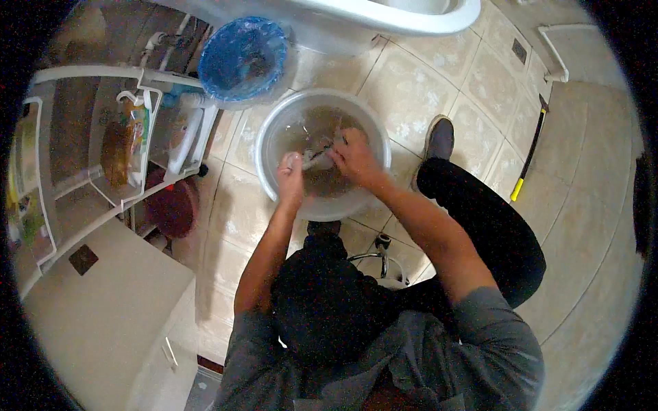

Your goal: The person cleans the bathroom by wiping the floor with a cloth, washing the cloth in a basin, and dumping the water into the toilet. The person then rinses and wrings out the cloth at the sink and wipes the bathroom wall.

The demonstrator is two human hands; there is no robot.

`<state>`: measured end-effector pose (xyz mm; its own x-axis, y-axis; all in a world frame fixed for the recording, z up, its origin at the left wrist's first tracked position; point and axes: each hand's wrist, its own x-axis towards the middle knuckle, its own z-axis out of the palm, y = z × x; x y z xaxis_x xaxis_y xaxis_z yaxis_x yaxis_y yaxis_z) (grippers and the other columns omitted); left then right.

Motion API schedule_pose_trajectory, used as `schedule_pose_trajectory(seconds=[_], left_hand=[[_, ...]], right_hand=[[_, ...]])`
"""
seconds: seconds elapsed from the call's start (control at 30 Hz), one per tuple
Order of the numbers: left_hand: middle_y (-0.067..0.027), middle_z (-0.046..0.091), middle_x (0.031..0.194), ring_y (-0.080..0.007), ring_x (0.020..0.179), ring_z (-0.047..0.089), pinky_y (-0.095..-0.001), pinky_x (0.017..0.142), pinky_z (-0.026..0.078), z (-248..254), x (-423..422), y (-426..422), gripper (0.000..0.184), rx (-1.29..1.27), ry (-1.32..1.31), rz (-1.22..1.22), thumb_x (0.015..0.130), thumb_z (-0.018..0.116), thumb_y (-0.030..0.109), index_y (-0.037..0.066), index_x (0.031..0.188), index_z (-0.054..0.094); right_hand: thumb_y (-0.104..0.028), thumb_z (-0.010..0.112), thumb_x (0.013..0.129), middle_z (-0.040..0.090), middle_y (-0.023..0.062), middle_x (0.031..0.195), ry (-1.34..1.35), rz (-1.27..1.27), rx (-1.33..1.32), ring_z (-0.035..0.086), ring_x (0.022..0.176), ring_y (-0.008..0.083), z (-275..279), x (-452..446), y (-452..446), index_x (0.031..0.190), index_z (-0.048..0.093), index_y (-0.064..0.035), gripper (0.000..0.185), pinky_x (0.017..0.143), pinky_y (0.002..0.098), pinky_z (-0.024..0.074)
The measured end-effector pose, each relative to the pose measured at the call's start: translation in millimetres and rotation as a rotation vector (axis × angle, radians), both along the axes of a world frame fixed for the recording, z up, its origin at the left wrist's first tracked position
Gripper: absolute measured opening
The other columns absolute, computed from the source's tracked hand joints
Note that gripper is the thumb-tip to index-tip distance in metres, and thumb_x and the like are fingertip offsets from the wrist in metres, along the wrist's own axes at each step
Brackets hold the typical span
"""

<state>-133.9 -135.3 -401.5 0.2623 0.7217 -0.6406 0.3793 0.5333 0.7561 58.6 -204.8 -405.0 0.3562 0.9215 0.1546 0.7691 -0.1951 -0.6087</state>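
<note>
Holding the pale item [315,159] low over the water in the basin [322,97] should catch any drips. The left hand's [290,179] fingers look clamped on one end, best held steady; the right hand's [354,159] curl beside the other (gripping or not, I cannot tell).

From my end I can read no words, brands, numbers or signs anywhere. On the white rack [103,71], between nine and ten o'clock, I see the coloured print on the orange-and-green packet [137,147] and the patch on the pale container [184,144] beside it, both too blurred to make out; the yellow-green packaging [26,188] at nine o'clock is illegible too.
</note>
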Motion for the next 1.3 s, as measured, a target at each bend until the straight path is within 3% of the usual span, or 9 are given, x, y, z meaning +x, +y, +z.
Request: schedule_pose_trajectory(seconds=[0.07,0.17,0.3,0.4,0.57,0.8,1.03,1.17,1.3], left_hand=[[-0.0140,0.060,0.127,-0.0265,0.116,0.056,-0.0399,0.102,0.043,-49.3,-35.0,-0.6,0.056,0.090,-0.016,-0.066,0.096,0.058,0.042,0.002,0.134,0.050],[-0.0142,0.052,0.138,-0.0280,0.126,0.050,-0.0388,0.107,0.038,-51.5,-32.0,-4.9,0.065,0.109,0.062,-0.068,0.095,0.057,0.047,0.004,0.142,0.043],[-0.0137,0.040,0.149,-0.0301,0.135,0.039,-0.0431,0.111,0.033,3.6,2.2,3.6,0.077,-0.233,-0.006,0.064,0.094,0.048,0.059,0.008,0.149,0.034],[-0.0130,0.029,0.156,-0.0315,0.142,0.030,-0.0491,0.112,0.030,38.1,30.7,12.0,0.087,-0.631,-0.260,0.153,0.092,0.036,0.073,0.011,0.152,0.028],[-0.0138,0.048,0.142,-0.0318,0.129,0.045,-0.0522,0.106,0.037,-5.1,16.9,9.7,0.083,-0.820,-0.394,0.328,0.088,0.039,0.077,0.011,0.138,0.049],[-0.0094,0.061,0.122,-0.0269,0.108,0.060,-0.0453,0.095,0.049,-31.1,24.3,14.5,0.065,-0.948,-0.612,0.499,0.093,0.043,0.067,0.012,0.125,0.057],[-0.0115,0.061,0.121,-0.0262,0.111,0.059,-0.0442,0.094,0.048,15.4,52.9,2.5,0.060,-0.608,-0.365,0.559,0.096,0.043,0.058,0.009,0.130,0.051],[-0.0178,0.062,0.119,-0.0313,0.110,0.061,-0.0465,0.090,0.049,25.9,37.6,12.5,0.045,0.132,0.086,-0.239,0.093,0.056,0.040,0.006,0.122,0.054],[-0.0209,0.063,0.116,-0.0360,0.110,0.061,-0.0478,0.088,0.049,28.5,14.6,28.2,0.036,0.592,0.469,-0.769,0.083,0.064,0.016,0.009,0.117,0.057]], right_hand=[[-0.034,0.055,0.092,0.048,0.0199,0.135,-0.077,0.428,-0.332,0.037,0.133,0.0390,3.8,13.1,-9.0,0.106,0.070,-0.0055,0.035,0.112,0.0552,0.0283],[-0.031,0.058,0.092,0.045,0.0199,0.138,-0.065,0.395,-0.769,0.038,0.132,0.0417,22.1,8.1,-2.8,0.119,0.063,-0.0061,0.037,0.114,0.0564,0.0253],[-0.032,0.065,0.088,0.041,0.0207,0.143,0.003,-0.063,-0.508,0.035,0.134,0.0444,1.3,-11.1,3.1,0.132,0.054,-0.0052,0.052,0.115,0.0561,0.0244],[-0.027,0.071,0.084,0.047,0.0248,0.139,0.018,-0.405,-0.405,0.045,0.129,0.0406,-38.4,-38.3,-0.5,0.130,0.055,-0.0014,0.055,0.111,0.0495,0.0327],[-0.038,0.073,0.082,0.063,0.0257,0.116,0.957,-0.192,-0.399,0.063,0.107,0.0348,-21.0,-77.1,14.0,0.126,0.056,0.0031,0.063,0.094,0.0406,0.0486],[-0.044,0.066,0.085,0.069,0.0219,0.084,0.560,0.038,-0.456,0.069,0.081,0.0368,62.2,-80.0,20.2,0.107,0.066,0.0024,0.052,0.076,0.0442,0.0520],[-0.043,0.044,0.098,0.069,0.0246,0.096,0.305,-0.196,-0.438,0.066,0.088,0.0423,24.0,-58.6,21.6,0.113,0.066,-0.0029,0.048,0.081,0.0491,0.0507],[-0.042,0.046,0.100,0.068,0.0274,0.093,0.301,-0.283,-0.174,0.064,0.088,0.0437,-85.8,-11.0,-17.7,0.106,0.067,0.0027,0.050,0.080,0.0489,0.0481],[-0.039,0.051,0.099,0.068,0.0263,0.092,0.327,-0.235,-0.437,0.066,0.085,0.0387,-5.6,15.9,-9.7,0.109,0.066,0.0033,0.046,0.078,0.0447,0.0490]])
